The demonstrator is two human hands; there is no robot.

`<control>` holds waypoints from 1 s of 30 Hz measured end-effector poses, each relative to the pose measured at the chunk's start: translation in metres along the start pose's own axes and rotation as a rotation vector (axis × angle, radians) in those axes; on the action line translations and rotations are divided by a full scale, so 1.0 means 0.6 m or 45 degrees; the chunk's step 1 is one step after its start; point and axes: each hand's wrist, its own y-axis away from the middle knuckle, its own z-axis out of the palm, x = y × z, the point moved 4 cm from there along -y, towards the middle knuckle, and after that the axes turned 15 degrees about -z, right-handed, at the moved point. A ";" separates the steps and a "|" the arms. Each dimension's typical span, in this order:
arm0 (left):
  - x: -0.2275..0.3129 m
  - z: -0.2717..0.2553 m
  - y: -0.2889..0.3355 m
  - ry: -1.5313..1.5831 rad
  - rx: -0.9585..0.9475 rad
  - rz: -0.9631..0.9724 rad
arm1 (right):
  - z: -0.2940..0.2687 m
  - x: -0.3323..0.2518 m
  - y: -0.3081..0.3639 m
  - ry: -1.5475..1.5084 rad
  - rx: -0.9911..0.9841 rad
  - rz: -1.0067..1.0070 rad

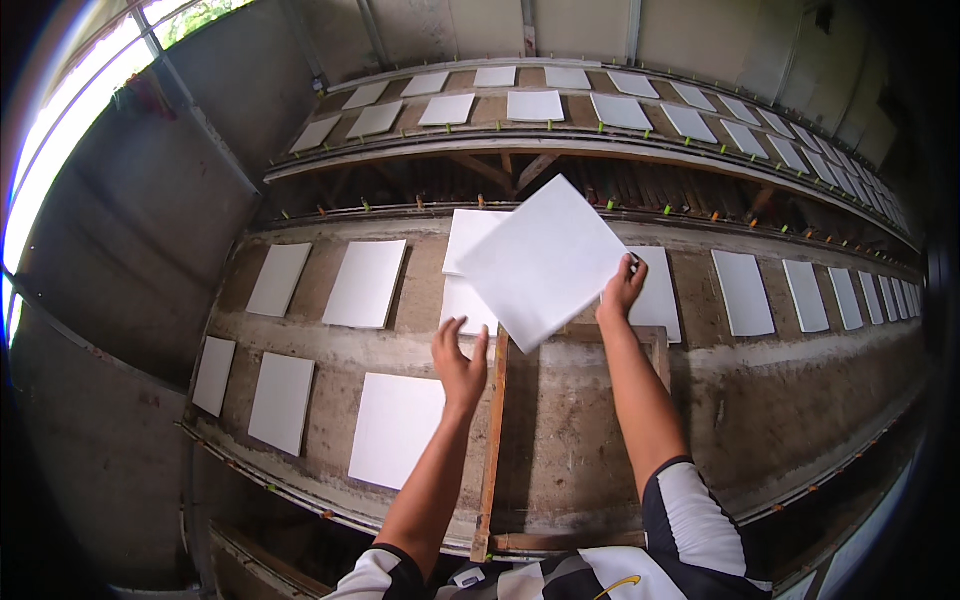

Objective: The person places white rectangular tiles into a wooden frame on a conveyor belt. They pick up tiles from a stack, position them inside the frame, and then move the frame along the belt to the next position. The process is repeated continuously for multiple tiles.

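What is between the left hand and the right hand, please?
In the head view, the lower part of the white sheet lies between the open left hand and the right hand, which grips its corner; a wooden frame shows beneath.

White sheets (365, 285) on a brown table (800, 400)
Left of the left hand (462, 366), several; just right of it, a wooden frame (491, 440); right of the right hand (621, 290), more.

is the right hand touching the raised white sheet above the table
Touching: the head view shows the right hand gripping the raised white sheet at its right corner, with no gap between them.
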 end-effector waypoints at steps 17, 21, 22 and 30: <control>-0.066 -0.008 0.259 0.765 -0.844 -0.695 | -0.451 -0.146 0.281 0.265 -0.781 0.577; -0.035 -0.015 0.292 0.588 -0.902 -0.627 | -0.519 -0.081 0.325 0.387 -0.550 0.337; -0.040 -0.016 0.298 0.386 -0.820 -0.468 | -0.527 -0.067 0.322 0.407 -0.508 0.271; -0.103 -0.079 0.342 -0.542 -0.376 0.000 | -0.523 -0.058 0.317 0.624 -0.630 -0.062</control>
